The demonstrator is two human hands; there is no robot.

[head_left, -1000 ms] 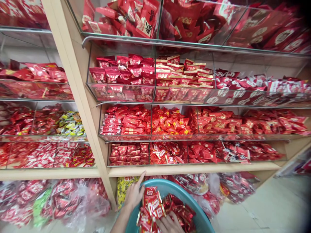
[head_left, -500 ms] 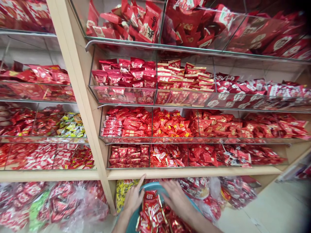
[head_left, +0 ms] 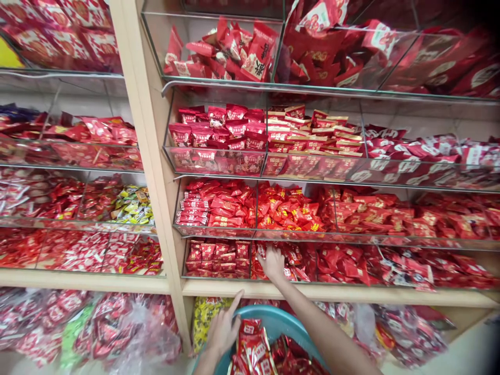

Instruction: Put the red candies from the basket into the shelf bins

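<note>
A teal basin (head_left: 273, 312) at the bottom centre holds red candy packets (head_left: 253, 351). Over its left rim is my left hand (head_left: 223, 329), its index finger stretched toward the wooden shelf edge and nothing seen in it. My right hand (head_left: 273, 263) reaches into the lowest shelf, among red packets (head_left: 295, 255) in the second compartment; its fingertips are partly lost among them, and whether they grip one is unclear. Just left of it, the neighbouring compartment holds small dark-red packets (head_left: 219, 258) in rows.
Glass-fronted shelves (head_left: 312, 179) of red packets rise above. A wooden upright (head_left: 150, 156) divides them from the left shelves. Under the wooden ledge (head_left: 344, 293) lie yellow packets (head_left: 209, 317) and clear bags of packets (head_left: 133, 328).
My right hand has moved up from over the basin into the lowest shelf. My left hand stays by the basin's left rim. The view has shifted slightly, with the shelves further right.
</note>
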